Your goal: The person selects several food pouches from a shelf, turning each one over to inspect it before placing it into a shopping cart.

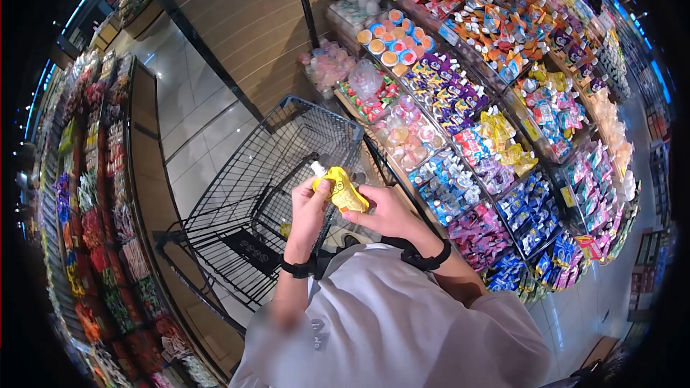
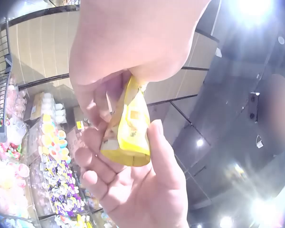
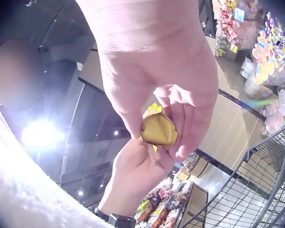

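Both hands hold a yellow spouted pouch (image 1: 343,192) with a white cap, over the shopping cart (image 1: 237,165). Near the spout end, the left hand (image 1: 309,210) grips it, thumb against its printed front. The right hand (image 1: 388,214) holds the lower end between thumb and fingers. In the left wrist view, the pouch (image 2: 130,130) narrows upward into the left hand (image 2: 133,42), while its wide base lies between the right hand's (image 2: 147,194) thumb and fingers. The right wrist view shows the golden base of the pouch (image 3: 159,130) beneath the right hand (image 3: 161,57).
On the right, a stepped display (image 1: 460,100) carries many coloured pouches and cups in clear bins. Packaged goods fill a shelf (image 1: 108,208) at the left. Behind the cart stands a wood-panelled wall (image 1: 251,29). A small yellow item (image 1: 285,229) shows through the cart's mesh.
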### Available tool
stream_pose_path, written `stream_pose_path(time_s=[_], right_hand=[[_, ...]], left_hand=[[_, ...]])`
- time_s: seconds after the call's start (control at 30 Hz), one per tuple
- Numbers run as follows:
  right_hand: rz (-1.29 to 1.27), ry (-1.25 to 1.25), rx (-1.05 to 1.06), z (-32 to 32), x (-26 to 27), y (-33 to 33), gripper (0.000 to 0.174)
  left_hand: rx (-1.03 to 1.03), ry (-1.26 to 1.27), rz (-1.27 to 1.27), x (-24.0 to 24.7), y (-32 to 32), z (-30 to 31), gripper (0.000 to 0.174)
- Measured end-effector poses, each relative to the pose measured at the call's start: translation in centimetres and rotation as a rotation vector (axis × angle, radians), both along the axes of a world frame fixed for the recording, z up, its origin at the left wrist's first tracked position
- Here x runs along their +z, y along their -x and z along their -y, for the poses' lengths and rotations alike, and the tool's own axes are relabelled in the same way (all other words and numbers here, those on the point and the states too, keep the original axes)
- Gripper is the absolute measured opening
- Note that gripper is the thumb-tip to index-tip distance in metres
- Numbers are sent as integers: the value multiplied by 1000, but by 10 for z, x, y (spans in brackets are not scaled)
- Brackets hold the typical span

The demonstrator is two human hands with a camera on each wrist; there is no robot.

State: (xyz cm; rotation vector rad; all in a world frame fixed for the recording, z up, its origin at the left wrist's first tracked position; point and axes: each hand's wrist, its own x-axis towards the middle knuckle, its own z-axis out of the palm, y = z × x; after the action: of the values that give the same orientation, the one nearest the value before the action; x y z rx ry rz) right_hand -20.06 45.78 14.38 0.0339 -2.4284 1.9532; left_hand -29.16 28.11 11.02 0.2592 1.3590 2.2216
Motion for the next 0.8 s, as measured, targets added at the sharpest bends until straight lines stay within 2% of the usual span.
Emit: stream_pose_path(time_s=[0.07,0.17,0.57,0.7,0.8], right_hand=[[-5,-35,8,0,1,0,37],[27,-98,37,0,4,2,37],[13,-184,22,6,14,5,41],[14,-199,39,8,16,5,41],[-14,-227,54,10,11,5,42]], left_hand=[[38,16,-55,24,-3,-4,25],[42,17,55,23,0,0,18],[159,-2,55,25,1,-3,14],[120,13,88,21,6,-1,13],[70,113,87,24,5,1,13]])
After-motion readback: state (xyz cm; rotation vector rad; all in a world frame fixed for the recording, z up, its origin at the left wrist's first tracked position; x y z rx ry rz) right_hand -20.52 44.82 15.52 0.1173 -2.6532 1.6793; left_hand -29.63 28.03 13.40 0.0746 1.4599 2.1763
